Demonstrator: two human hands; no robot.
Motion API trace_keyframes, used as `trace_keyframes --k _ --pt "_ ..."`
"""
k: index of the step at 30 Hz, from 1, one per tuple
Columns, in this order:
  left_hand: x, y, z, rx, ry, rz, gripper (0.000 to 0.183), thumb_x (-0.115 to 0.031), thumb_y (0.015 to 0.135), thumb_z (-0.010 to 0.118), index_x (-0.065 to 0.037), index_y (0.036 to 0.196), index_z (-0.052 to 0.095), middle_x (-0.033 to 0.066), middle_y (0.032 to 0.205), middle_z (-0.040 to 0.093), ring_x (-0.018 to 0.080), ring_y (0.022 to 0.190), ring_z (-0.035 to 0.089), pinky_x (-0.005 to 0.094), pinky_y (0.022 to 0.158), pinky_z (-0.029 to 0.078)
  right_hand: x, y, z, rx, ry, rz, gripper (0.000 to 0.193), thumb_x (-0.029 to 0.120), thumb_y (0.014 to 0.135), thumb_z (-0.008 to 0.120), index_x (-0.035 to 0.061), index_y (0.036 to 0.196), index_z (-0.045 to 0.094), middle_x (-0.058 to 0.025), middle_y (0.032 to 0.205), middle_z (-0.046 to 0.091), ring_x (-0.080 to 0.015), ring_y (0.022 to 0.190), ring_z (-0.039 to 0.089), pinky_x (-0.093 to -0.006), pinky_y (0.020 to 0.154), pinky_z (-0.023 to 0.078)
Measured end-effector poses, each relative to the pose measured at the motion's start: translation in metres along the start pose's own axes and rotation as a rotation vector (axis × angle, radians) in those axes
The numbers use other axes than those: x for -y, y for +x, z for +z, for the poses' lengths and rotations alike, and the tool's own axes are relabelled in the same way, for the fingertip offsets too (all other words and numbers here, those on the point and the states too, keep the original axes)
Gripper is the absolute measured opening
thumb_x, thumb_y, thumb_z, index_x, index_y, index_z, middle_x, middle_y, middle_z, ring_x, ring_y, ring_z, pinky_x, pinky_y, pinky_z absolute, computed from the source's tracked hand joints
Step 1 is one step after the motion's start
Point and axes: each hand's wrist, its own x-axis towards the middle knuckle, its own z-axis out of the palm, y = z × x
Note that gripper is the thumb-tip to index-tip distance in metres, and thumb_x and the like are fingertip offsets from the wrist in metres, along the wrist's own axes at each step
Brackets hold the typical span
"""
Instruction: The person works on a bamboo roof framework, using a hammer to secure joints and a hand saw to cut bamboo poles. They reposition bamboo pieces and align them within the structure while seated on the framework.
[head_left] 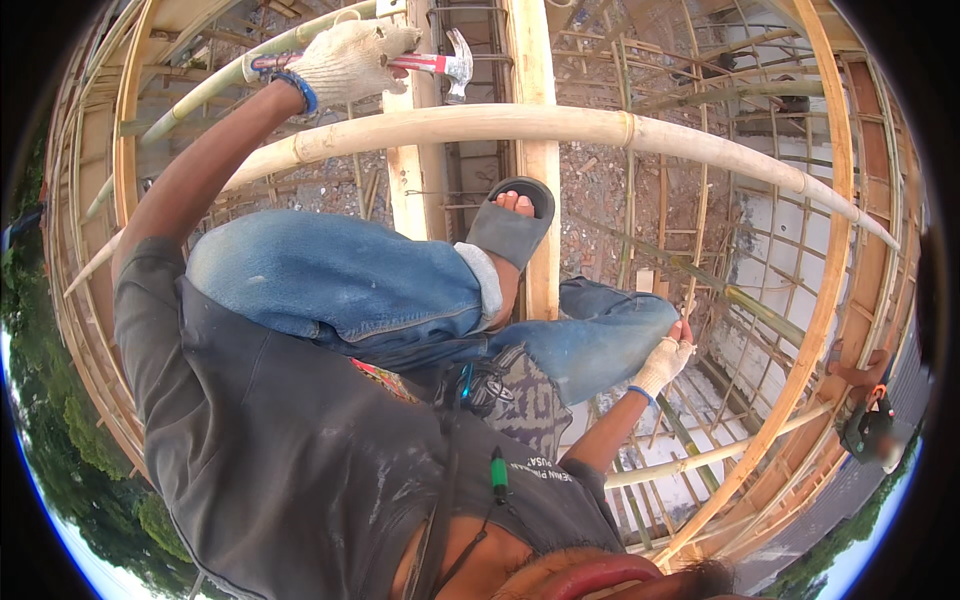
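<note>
My left hand, in a worn off-white knit glove, is wrapped round the red and silver handle of a claw hammer. The hammer lies sideways above a thick bamboo pole, its steel head pointing right. My right hand, also gloved but with bare fingertips, is at my bent knee. Its fingers are drawn together. Whether anything small sits between them is hard to see. My sandalled foot rests on a pale timber beam.
Between two timber boards runs a channel with metal reinforcing bars. Bamboo poles and a lattice of sticks surround me, with rubble-strewn ground far below. At the right edge another person is partly visible. Green trees are at left.
</note>
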Motion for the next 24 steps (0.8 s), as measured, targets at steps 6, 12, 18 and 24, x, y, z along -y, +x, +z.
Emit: trace_keyframes --k 6,12,18,24 --pt "0.016 0.070 0.011 0.126 0.235 0.098 0.050 -0.028 0.089 0.074 -0.011 0.134 0.060 0.0135 0.109 0.074 0.0339 0.103 0.073 0.0468 0.088 0.059 0.017 0.001 0.007 -0.002 -0.006 -0.019 0.035 0.030 0.106 0.064 0.0043 0.128 0.070 -0.0141 0.124 0.069 -0.0224 0.111 0.063 -0.0374 0.100 0.049" --pt "0.004 0.117 0.055 0.090 0.022 -0.199 0.061 -0.034 0.089 0.075 -0.011 0.143 0.058 0.0130 0.121 0.074 0.0330 0.113 0.070 0.0458 0.094 0.057 -0.010 0.009 0.006 0.029 0.168 0.019 0.033 0.027 0.106 0.064 0.0013 0.126 0.070 -0.0114 0.123 0.068 -0.0218 0.114 0.061 -0.0373 0.104 0.047" --pt "0.002 0.152 0.042 -0.208 -0.480 -0.230 0.067 -0.034 0.083 0.079 -0.006 0.139 0.055 0.0132 0.117 0.066 0.0278 0.109 0.067 0.0422 0.092 0.056 -0.007 0.006 0.002 0.048 0.218 0.046 0.033 0.026 0.106 0.064 0.0004 0.127 0.069 -0.0106 0.125 0.068 -0.0207 0.116 0.061 -0.0362 0.106 0.046" --pt "-0.022 0.222 0.006 -0.533 -0.948 -0.106 0.058 -0.025 0.082 0.078 -0.007 0.132 0.056 0.0099 0.111 0.063 0.0244 0.102 0.064 0.0392 0.086 0.054 -0.003 0.011 0.005 0.075 0.195 0.055 0.032 0.025 0.107 0.063 0.0008 0.127 0.069 -0.0108 0.126 0.068 -0.0207 0.118 0.060 -0.0358 0.108 0.045"
